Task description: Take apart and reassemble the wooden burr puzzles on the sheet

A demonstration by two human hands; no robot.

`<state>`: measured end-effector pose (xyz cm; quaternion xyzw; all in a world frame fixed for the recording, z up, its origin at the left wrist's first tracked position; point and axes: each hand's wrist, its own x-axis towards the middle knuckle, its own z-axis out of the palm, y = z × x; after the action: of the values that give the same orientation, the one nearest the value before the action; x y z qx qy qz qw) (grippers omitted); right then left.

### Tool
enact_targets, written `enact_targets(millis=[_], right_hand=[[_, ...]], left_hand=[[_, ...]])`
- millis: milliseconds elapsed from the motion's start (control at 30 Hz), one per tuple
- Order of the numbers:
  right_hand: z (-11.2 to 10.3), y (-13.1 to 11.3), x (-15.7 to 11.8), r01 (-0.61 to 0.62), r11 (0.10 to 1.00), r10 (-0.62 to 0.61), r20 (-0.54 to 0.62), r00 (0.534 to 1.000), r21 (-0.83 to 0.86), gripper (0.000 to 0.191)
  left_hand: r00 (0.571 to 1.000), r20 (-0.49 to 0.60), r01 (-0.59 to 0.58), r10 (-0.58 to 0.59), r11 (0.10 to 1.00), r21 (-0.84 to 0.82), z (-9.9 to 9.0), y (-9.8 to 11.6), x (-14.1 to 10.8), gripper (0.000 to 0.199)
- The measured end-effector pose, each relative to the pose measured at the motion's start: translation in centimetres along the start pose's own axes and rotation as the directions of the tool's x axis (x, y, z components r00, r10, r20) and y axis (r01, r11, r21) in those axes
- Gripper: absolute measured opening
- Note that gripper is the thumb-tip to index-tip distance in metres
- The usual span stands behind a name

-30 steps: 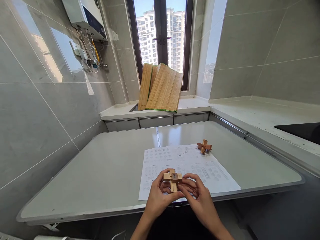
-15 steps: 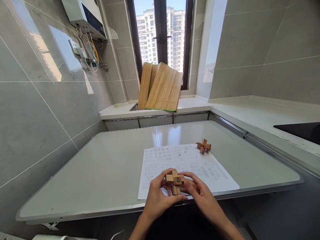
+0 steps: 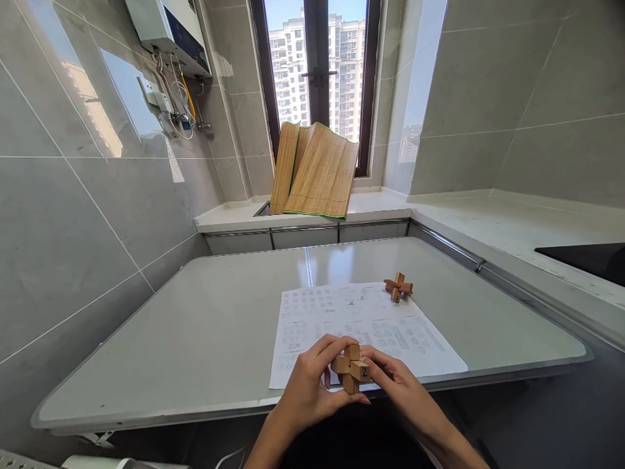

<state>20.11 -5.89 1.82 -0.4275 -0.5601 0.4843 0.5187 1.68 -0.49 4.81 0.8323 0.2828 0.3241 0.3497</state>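
A light wooden burr puzzle [image 3: 351, 369] of interlocking bars, one end marked "2", is held up over the table's front edge. My left hand [image 3: 315, 378] grips it with fingers over the top bar and thumb beneath the bottom one. On the right side, my right hand [image 3: 398, 384] has its fingertips and thumb closed at the bar ends. Beneath and beyond lies a white printed sheet [image 3: 336, 319] with small diagrams. A second, darker wooden burr puzzle [image 3: 399, 287] rests at the sheet's far right corner.
The pale table [image 3: 195, 339] has a raised rim and a seam down its middle. A white counter [image 3: 488, 221] runs along the back and right, with a black panel [image 3: 590, 260] on it. A folded bamboo mat [image 3: 319, 172] leans by the window.
The held puzzle has turned so its "2" end faces more to the right, and it sits slightly lower. My left fingers have moved onto its top.
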Motion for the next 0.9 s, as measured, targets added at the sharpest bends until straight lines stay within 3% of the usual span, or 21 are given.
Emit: enact_targets(millis=[100, 233, 333, 433, 633, 900], right_hand=[[-0.7, 0.4, 0.2, -0.013, 0.998, 0.009, -0.060, 0.998, -0.060, 0.037], [-3.8, 1.4, 0.5, 0.005, 0.945, -0.084, -0.226, 0.970, -0.328, 0.038], [-7.4, 2.5, 0.8, -0.067, 0.832, -0.194, -0.402, 0.895, -0.550, 0.042], [-11.1, 4.2, 1.4, -0.181, 0.742, -0.256, -0.522, 0.814, -0.646, 0.049], [-15.5, 7.3, 3.5, -0.416, 0.631, -0.227, -0.668, 0.709, -0.655, 0.049], [-16.0, 8.4, 4.4, -0.497, 0.633, -0.161, -0.729, 0.666, -0.594, 0.049]], left_hand=[[1.000, -0.007, -0.001, 0.001, 0.998, 0.058, 0.0, -0.7, 0.1, 0.067], [0.999, -0.040, 0.021, -0.015, 0.987, 0.157, -0.6, -2.7, -0.6, 0.090], [0.995, -0.080, 0.081, -0.062, 0.964, 0.254, -1.6, -4.5, -1.7, 0.062], [0.978, -0.180, 0.160, -0.107, 0.938, 0.309, -3.0, -6.1, -2.7, 0.035], [0.939, -0.269, 0.301, -0.215, 0.891, 0.339, -5.5, -7.6, -3.4, 0.032], [0.888, -0.250, 0.431, -0.386, 0.887, 0.164, -6.0, -7.9, -4.1, 0.039]])
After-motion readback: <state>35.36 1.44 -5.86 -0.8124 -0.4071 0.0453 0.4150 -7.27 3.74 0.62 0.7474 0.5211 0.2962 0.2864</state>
